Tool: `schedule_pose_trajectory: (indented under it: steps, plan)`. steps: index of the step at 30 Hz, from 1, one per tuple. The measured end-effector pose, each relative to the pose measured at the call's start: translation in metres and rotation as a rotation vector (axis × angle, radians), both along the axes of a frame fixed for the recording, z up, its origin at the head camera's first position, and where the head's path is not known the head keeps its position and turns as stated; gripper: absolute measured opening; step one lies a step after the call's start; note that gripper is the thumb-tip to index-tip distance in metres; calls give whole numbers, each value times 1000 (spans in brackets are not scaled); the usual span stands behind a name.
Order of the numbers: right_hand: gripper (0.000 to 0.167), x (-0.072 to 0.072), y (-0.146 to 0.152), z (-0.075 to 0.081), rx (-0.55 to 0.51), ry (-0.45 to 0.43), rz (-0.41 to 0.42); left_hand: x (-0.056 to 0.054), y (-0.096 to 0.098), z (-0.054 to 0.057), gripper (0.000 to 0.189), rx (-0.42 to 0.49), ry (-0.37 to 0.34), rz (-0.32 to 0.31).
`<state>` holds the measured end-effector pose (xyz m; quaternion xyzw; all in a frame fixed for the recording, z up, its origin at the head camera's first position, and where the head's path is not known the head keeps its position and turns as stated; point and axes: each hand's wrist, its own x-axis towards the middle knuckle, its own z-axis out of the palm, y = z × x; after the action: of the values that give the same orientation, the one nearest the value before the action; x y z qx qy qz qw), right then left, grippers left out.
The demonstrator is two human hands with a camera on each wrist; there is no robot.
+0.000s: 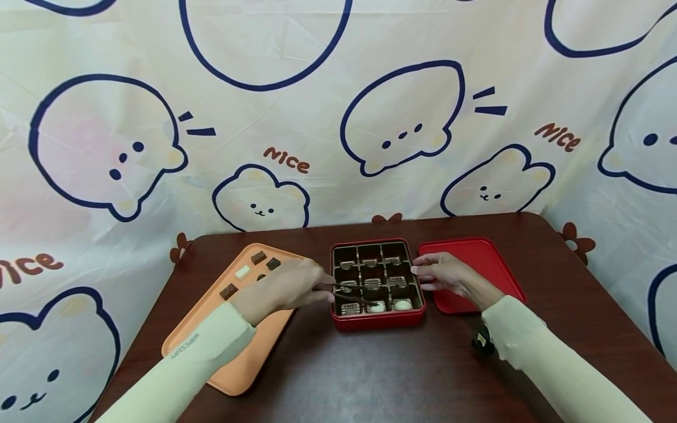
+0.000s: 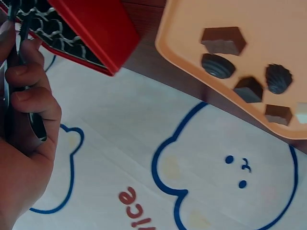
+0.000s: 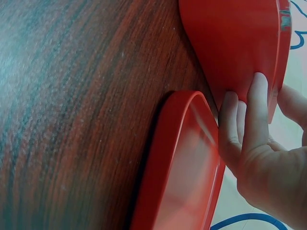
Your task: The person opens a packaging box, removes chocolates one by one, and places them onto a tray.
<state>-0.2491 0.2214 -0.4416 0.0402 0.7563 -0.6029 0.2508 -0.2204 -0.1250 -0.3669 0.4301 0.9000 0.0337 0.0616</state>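
Observation:
My left hand [image 1: 304, 282] grips slim dark tongs [image 2: 26, 31], their arms reaching over the left side of a red box [image 1: 378, 322]. The box has a gold and dark tray divided into several square compartments. In the front row, the tongs' tips are right at a white piece [image 1: 376, 308] in the middle compartment, and another white piece [image 1: 403, 305] sits in the right one. My right hand [image 1: 449, 273] rests at the box's right side, fingers extended against the outer wall and thumb at the rim.
Left of the box, an orange tray [image 1: 240, 376] carries several chocolates, among them a brown block [image 2: 223, 40], a dark shell-like piece [image 2: 278, 78] and a white one [image 1: 243, 271]. A red lid [image 1: 483, 264] lies at the right, under my right wrist. Behind the brown table [image 1: 349, 376] hangs a printed cloth.

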Motion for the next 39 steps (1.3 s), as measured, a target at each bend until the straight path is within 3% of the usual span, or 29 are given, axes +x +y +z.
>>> schedule_pose_trajectory:
  steps: [6,13,28,39]
  plan:
    - [57,-2,-1,-2,2,-6,-15,0,12,4,23,-49,-16,-30]
    - [56,-2,0,-2,0,-7,-21,2,22,10,29,-86,-35,14]
    - [57,-2,0,-2,3,-7,-15,6,47,23,25,-216,21,36]
    - [57,-2,-1,-2,13,-6,-12,7,56,24,21,-223,-17,75]
